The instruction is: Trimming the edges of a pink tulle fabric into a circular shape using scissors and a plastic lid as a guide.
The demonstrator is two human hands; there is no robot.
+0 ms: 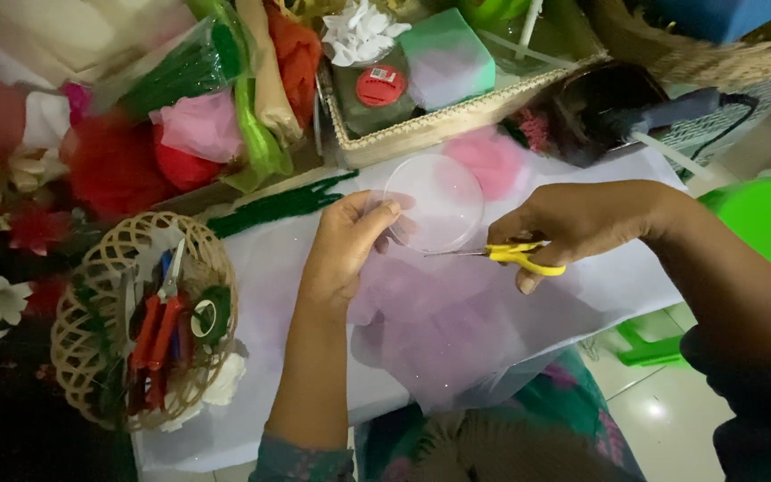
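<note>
My left hand [346, 243] pinches a clear round plastic disc [439, 201] together with a sheet of thin pale pink tulle [443, 312] that drapes down over the white sheet [261, 268] on the table. My right hand [573, 219] grips yellow-handled scissors [515, 255], their blades pointing left at the lower edge of the disc.
A woven basket [91, 295] at the left holds red-handled pliers and other tools. Behind lie green pipe cleaners [278, 203], pink and red tulle, artificial flowers, a lined tray with green foam blocks [448, 58], and a glue gun [662, 112]. A green stool [769, 223] stands right.
</note>
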